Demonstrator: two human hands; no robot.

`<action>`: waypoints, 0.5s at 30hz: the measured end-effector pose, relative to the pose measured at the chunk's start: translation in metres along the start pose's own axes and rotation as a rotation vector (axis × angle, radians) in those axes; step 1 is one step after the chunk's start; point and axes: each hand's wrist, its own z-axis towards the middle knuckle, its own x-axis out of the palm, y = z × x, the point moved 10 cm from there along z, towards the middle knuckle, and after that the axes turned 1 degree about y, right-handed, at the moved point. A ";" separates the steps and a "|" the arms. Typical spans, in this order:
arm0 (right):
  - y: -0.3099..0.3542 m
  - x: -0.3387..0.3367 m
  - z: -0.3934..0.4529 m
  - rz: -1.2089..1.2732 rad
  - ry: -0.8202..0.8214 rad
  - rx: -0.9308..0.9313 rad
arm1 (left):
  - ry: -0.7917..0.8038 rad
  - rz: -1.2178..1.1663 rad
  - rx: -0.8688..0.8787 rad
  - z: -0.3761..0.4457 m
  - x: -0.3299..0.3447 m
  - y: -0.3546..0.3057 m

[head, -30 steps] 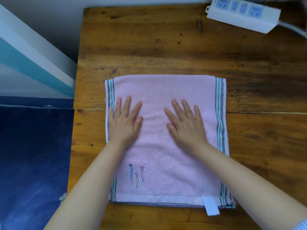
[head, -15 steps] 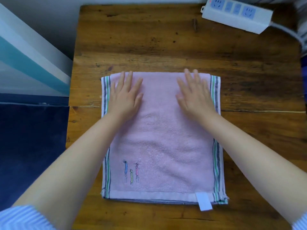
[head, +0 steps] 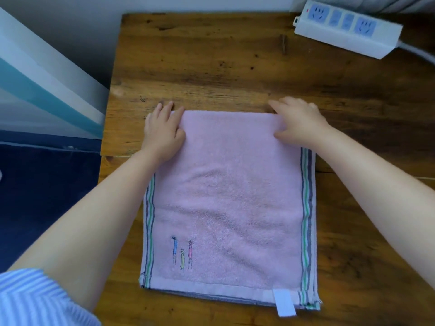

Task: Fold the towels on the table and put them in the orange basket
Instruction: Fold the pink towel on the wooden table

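Head view: both hands (head: 162,131) (head: 297,123) gripping towel (head: 226,198) corners.

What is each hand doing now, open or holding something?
Left hand: grips the far left corner of the pink towel.
Right hand: grips the far right corner of the same towel.

Fuzzy matt terry-cloth towel (head: 230,196) on a worn, knotty wooden table (head: 211,55)
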 end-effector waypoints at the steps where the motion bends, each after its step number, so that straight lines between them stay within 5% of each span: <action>1: 0.005 0.002 0.002 -0.033 0.025 0.014 | -0.010 0.014 0.008 0.000 -0.003 -0.004; 4: 0.008 -0.002 0.008 -0.097 0.132 0.098 | 0.019 0.079 0.004 0.009 -0.016 -0.009; 9: 0.034 -0.004 -0.037 -0.052 0.140 -0.029 | 0.061 0.219 0.159 -0.034 -0.033 -0.015; 15: 0.035 -0.028 -0.067 0.114 -0.092 -0.150 | -0.131 0.173 0.210 -0.068 -0.059 -0.026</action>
